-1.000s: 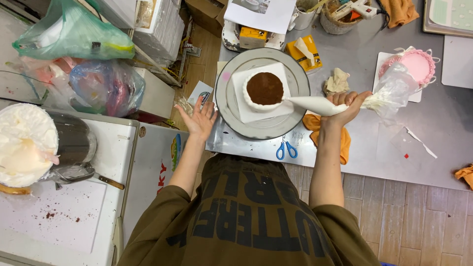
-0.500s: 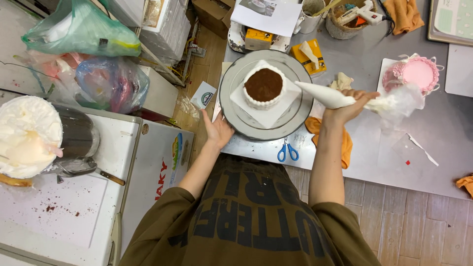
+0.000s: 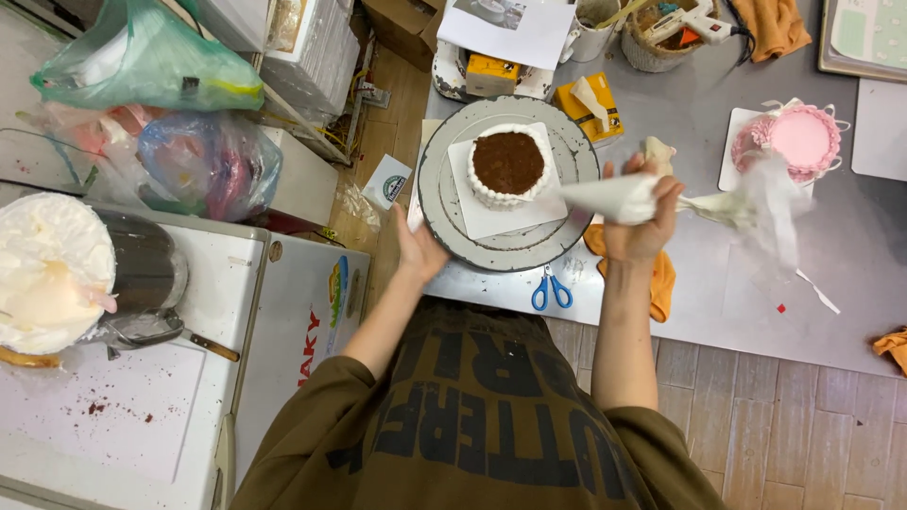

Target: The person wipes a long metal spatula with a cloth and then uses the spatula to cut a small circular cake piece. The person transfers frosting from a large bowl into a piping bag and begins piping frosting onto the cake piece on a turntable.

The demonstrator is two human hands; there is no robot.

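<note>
Squeezing a white piping bag (image 3: pixel 614 196), the right hand (image 3: pixel 642 222) is closed around its body, the tip aimed leftward at the side of a small round cake (image 3: pixel 508 166) with a brown top and white ribbed border. That cake sits on a white square board in the middle of a grey turntable (image 3: pixel 444 222) on the metal worktable (image 3: pixel 850 283). At the turntable's near-left rim rests the left hand (image 3: pixel 419 250), fingers laid on the edge; whether it grips or only touches I cannot tell. Judging by this, piping the cake's side is under way, and the next move calls for a small turn of the turntable with steady pressure on the bag. Blue-handled scissors (image 3: pixel 550 291) lie just beside the turntable, and a pink cake (image 3: pixel 798 140) stands well apart.
</note>
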